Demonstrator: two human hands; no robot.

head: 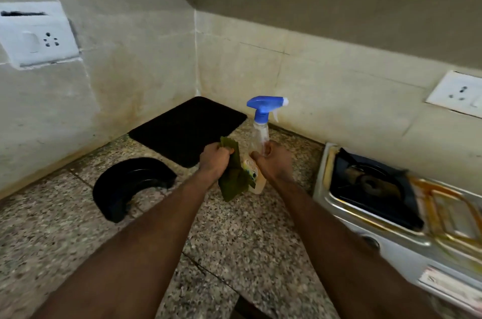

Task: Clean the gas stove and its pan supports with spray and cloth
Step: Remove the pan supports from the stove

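My left hand (214,160) grips a dark green cloth (233,179) that hangs down from my fist. Right beside it, my right hand (275,160) holds a clear spray bottle (259,136) with a blue trigger head, upright over the granite counter. The steel gas stove (370,217) sits at the right, stained orange-brown, with a black pan support (375,188) over its left burner. Its right part runs out of frame.
A black curved piece (130,185) lies on the speckled counter (247,235) at the left. A black mat (187,129) fills the wall corner behind my hands. White sockets are on the left wall (39,36) and right wall (459,95).
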